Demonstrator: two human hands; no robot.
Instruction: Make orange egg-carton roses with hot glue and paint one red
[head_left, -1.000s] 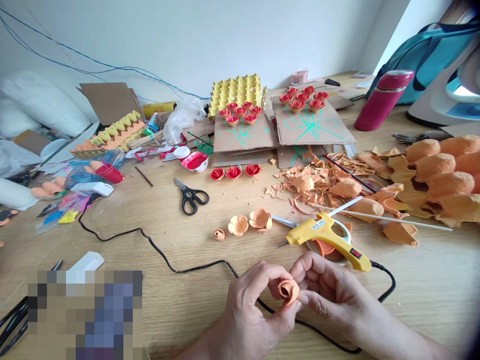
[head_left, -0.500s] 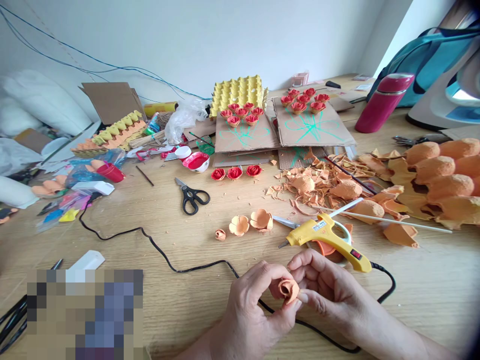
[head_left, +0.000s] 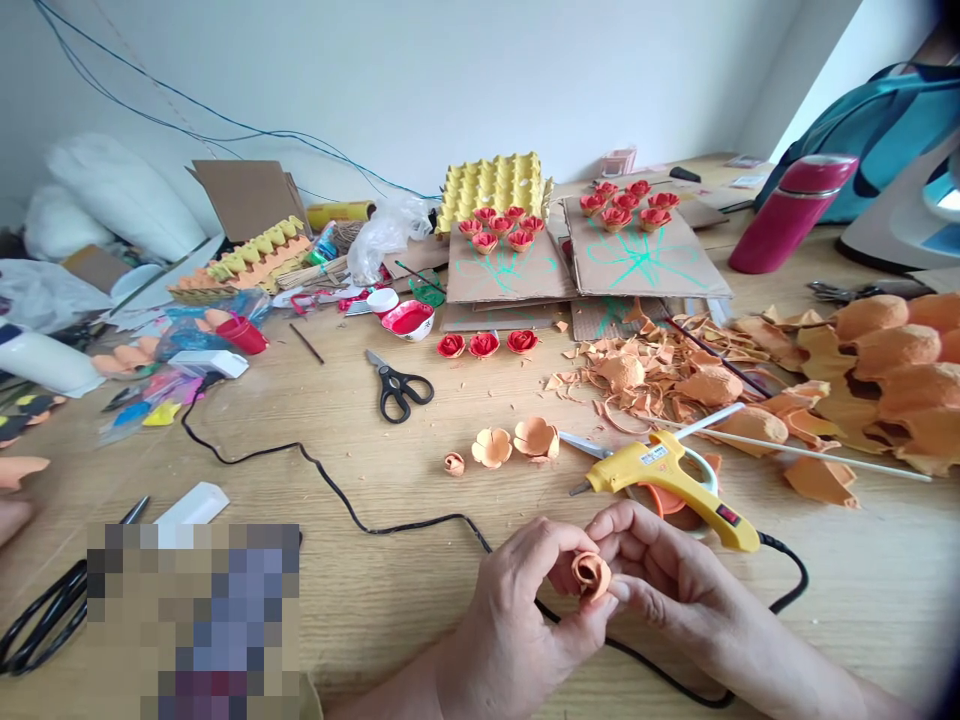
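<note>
Between my hands is a small orange paper-pulp rosebud (head_left: 591, 575), its rolled petals curling around a dark hollow centre. My left hand (head_left: 525, 610) grips it from the left with thumb and fingers. On the other side my right hand (head_left: 667, 580) pinches its edge between thumb and fingertips, partly hidden behind the bud. Just beyond lie a smaller orange bud (head_left: 454, 464) and two open petal cups, a flatter one (head_left: 492, 448) and a deeper one (head_left: 536, 438). A yellow hot glue gun (head_left: 664, 475) rests on its side past my right hand.
Black-handled scissors (head_left: 401, 388) and red painted roses (head_left: 484, 345) lie mid-table. Orange scraps (head_left: 660, 370) and an egg carton (head_left: 885, 370) spread right. A black cord (head_left: 367, 525) crosses the table. Another person's hand (head_left: 13, 515) shows at the left edge.
The view has swung slightly left, so everything sits further right. The rosebud has turned a little in my fingers. Another person's hand with an orange piece has come in at the left edge.
</note>
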